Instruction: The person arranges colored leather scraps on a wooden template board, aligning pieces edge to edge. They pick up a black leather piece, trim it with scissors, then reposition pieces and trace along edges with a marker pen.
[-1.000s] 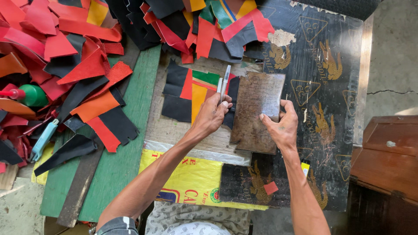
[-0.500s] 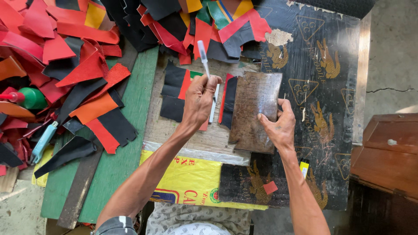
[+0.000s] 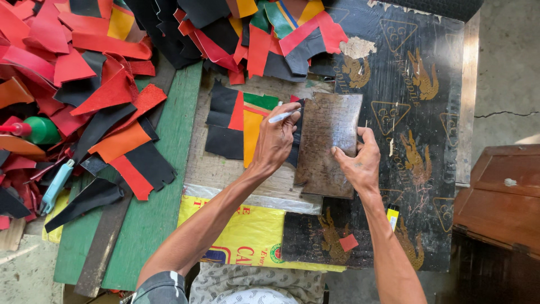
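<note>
place: a small leather-craft workshop (rough, makeshift)
scraps: heaps of red, black and orange leather offcuts (image 3: 84,84)
desk: worn green planks (image 3: 163,197), a scarred brown cutting board (image 3: 329,146)
supplies: a green glue bottle (image 3: 36,129)

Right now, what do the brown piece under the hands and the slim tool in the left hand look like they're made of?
The brown piece looks like stiff leather or a worn template: mottled, scuffed, slightly glossy, with curved cut edges. The slim tool in the left hand looks like a pale pen or marker, probably plastic or metal; too small to tell. The right hand presses the piece flat.
</note>
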A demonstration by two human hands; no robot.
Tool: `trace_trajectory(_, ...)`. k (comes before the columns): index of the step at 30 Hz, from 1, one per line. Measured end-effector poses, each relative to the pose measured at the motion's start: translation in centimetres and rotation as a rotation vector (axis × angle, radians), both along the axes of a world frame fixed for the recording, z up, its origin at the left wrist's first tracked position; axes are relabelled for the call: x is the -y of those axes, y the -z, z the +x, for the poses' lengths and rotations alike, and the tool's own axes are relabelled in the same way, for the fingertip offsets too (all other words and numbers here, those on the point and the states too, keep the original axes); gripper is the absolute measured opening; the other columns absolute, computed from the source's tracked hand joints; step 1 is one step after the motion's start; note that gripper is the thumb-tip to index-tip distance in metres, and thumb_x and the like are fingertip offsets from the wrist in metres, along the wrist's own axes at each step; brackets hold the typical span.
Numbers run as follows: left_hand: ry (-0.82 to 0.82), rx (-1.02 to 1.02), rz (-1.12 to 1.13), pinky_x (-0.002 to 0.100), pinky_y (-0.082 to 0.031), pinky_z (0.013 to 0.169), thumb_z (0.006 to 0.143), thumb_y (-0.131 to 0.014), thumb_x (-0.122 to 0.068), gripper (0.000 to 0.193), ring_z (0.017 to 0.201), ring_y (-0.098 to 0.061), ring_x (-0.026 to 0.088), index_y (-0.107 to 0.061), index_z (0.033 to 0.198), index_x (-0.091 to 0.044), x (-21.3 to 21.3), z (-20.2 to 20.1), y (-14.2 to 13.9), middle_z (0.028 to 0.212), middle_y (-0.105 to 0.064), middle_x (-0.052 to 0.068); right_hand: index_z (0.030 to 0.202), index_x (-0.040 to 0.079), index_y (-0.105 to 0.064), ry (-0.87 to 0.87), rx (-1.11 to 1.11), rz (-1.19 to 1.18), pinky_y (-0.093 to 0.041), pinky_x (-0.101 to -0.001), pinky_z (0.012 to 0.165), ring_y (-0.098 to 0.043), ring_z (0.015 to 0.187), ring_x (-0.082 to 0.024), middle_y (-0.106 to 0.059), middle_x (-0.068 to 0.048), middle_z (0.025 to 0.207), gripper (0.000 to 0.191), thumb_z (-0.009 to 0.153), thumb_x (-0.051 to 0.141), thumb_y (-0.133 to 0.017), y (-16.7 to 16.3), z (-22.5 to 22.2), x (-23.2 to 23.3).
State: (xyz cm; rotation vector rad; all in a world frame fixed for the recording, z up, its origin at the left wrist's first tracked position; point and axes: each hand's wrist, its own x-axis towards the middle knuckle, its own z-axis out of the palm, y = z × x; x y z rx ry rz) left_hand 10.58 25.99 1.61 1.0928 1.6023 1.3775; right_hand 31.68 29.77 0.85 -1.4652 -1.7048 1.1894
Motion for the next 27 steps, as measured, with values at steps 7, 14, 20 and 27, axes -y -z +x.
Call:
trace_trajectory(7,0.025,-0.124,0.056,0.030,-0.059,0.063,0.100,-0.058,-0.003,0.026,0.077,-0.070,0.016,-0.065,0.125,-0.001,0.2,0.0,-0.2,0.106,-0.070,0.012,0.119,-0.001,-0.052,-0.006,-0.009,0.002,-0.059,-0.0257,0.071,-0.074,0.084,-0.013,-0.077,-0.012,0.094,0.042,0.086,0.000,-0.077,0.0,0.0,0.1)
trace_trajectory(14,0.012,-0.270,0.144,0.035,-0.058,0.073,0.098,-0.064,-0.004,0.024,0.083,-0.073,0.028,-0.067,0.122,0.001,0.1,-0.1,-0.1,0.107,-0.072,0.018,0.120,-0.001,-0.052,-0.001,-0.016,-0.003,-0.059,-0.0257,0.071,-0.074,0.084,-0.013,-0.076,-0.012,0.095,0.042,0.086,0.000,-0.076,-0.1,-0.1,0.1)
trace_trajectory(20,0.101,-0.322,0.112,0.038,-0.058,0.092,0.093,-0.059,0.006,0.034,0.107,-0.073,0.034,-0.064,0.126,0.003,0.6,-0.3,-0.4,0.121,-0.070,0.020,0.119,-0.001,-0.052,0.003,-0.009,-0.002,-0.058,-0.0251,0.071,-0.073,0.084,-0.012,-0.077,-0.012,0.095,0.043,0.085,-0.001,-0.077,0.0,-0.1,0.1)
trace_trajectory(27,0.158,-0.463,0.163,0.044,-0.054,0.099,0.085,-0.060,0.010,0.045,0.116,-0.065,0.043,-0.060,0.130,0.006,1.6,0.3,-0.3,0.132,-0.063,0.026,0.119,0.000,-0.052,0.009,-0.009,-0.003,-0.057,-0.0246,0.071,-0.073,0.083,-0.011,-0.077,-0.011,0.094,0.043,0.085,-0.001,-0.078,0.1,-0.1,0.1)
